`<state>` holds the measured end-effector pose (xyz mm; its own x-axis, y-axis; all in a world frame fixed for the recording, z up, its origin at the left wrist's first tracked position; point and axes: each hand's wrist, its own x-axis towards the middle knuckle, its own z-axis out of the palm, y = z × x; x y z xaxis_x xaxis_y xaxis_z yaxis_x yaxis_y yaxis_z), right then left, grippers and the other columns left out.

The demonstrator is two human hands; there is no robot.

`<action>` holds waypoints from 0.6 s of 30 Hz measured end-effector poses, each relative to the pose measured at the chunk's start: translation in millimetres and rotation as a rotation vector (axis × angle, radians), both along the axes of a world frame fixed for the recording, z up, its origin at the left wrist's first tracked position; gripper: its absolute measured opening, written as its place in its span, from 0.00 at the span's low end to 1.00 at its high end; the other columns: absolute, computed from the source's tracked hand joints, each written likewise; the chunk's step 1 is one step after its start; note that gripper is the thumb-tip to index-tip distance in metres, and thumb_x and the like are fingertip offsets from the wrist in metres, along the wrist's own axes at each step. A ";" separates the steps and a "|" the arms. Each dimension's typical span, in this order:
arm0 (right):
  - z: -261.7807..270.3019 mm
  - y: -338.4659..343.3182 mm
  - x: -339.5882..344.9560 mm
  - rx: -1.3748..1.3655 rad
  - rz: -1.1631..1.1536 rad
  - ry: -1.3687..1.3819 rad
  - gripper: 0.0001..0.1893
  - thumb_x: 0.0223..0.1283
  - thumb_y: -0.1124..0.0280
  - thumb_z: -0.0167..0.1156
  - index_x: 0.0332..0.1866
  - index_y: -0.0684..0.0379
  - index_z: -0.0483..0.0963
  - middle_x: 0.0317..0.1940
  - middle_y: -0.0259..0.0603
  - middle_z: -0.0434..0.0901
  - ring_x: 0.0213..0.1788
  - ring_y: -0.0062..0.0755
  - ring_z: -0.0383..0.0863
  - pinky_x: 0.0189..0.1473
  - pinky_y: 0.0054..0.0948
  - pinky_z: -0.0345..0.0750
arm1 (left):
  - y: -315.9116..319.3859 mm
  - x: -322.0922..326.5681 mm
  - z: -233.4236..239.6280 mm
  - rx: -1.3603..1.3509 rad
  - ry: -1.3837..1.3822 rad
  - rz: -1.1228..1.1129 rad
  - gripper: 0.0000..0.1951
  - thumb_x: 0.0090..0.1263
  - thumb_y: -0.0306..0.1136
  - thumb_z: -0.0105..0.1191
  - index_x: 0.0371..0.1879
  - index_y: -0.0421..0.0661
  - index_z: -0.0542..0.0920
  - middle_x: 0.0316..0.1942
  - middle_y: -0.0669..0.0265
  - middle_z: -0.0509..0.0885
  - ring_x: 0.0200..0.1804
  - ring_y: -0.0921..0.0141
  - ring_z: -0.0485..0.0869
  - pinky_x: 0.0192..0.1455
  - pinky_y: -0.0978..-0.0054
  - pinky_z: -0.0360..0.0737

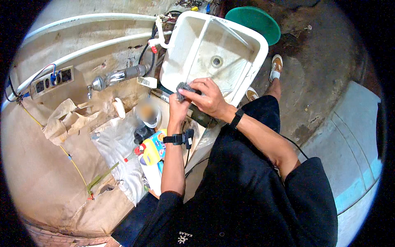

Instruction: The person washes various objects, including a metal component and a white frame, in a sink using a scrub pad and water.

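My right hand (210, 98) grips a dark grey, fuzzy scrubbing pad (182, 89) between thumb and fingers, above the near rim of a white sink (172, 61). My left hand (179, 108) meets it from the left, closed against the pad's lower side. The pad and the right hand hide most of the left fingers, so I cannot see whether they hold a further thing. Inside the sink, a round drain (216, 61) shows in the sloping basin. A white plastic tap (160, 40) with a red handle stands at the sink's left edge.
Left of my left forearm, a yellow bottle (151, 152) and a black cup (143, 134) stand on the counter. White pipes (92, 20), a metal tap (114, 77) and a socket panel (52, 81) line the wall. A green round lid-like object (254, 24) is beyond the sink.
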<state>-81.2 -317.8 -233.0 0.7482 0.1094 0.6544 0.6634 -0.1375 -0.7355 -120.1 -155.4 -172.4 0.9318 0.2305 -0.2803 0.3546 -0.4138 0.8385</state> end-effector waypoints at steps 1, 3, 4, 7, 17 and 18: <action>-2.4 -1.3 1.3 0.012 0.028 -0.008 0.26 0.55 0.71 0.75 0.62 0.46 0.91 0.48 0.37 0.86 0.52 0.43 0.86 0.53 0.43 0.85 | 0.5 -3.7 -2.8 -0.016 -0.004 0.002 0.03 0.73 0.18 0.64 0.41 0.36 0.90 0.37 0.72 0.90 0.40 0.79 0.84 0.44 0.73 0.82; -5.6 -3.7 4.8 0.039 0.087 -0.024 0.23 0.57 0.72 0.73 0.60 0.45 0.92 0.44 0.38 0.86 0.48 0.42 0.87 0.50 0.41 0.87 | 3.0 -11.3 -8.0 -0.043 -0.013 0.008 0.04 0.75 0.19 0.65 0.44 0.36 0.90 0.39 0.72 0.90 0.41 0.78 0.84 0.45 0.73 0.82; -6.1 -7.4 15.6 0.018 0.078 -0.023 0.25 0.55 0.74 0.74 0.61 0.45 0.92 0.45 0.38 0.86 0.49 0.43 0.88 0.50 0.42 0.87 | 3.7 -12.4 -8.1 -0.060 0.021 0.013 0.07 0.76 0.20 0.65 0.48 0.35 0.91 0.42 0.69 0.92 0.44 0.77 0.86 0.48 0.73 0.83; -13.8 -27.9 75.0 -0.013 -0.110 0.013 0.24 0.59 0.74 0.76 0.62 0.42 0.92 0.45 0.41 0.86 0.48 0.45 0.87 0.50 0.44 0.86 | -1.1 -6.0 -3.5 -0.058 0.099 -0.018 0.16 0.80 0.19 0.63 0.64 0.31 0.89 0.57 0.56 0.95 0.57 0.68 0.93 0.64 0.70 0.87; -17.6 -20.2 96.5 0.028 -0.175 0.091 0.23 0.62 0.75 0.80 0.62 0.42 0.94 0.44 0.43 0.87 0.45 0.45 0.87 0.47 0.42 0.86 | 11.5 -0.1 -10.8 -0.194 0.095 -0.017 0.23 0.79 0.14 0.59 0.72 0.25 0.82 0.66 0.44 0.91 0.69 0.57 0.91 0.77 0.62 0.84; -19.4 -26.2 101.4 0.032 -0.155 0.070 0.24 0.62 0.76 0.80 0.63 0.42 0.93 0.44 0.43 0.87 0.45 0.45 0.88 0.47 0.41 0.86 | 15.0 -7.5 -10.0 -0.201 0.064 -0.049 0.22 0.79 0.14 0.59 0.72 0.25 0.82 0.65 0.44 0.91 0.69 0.57 0.91 0.78 0.61 0.85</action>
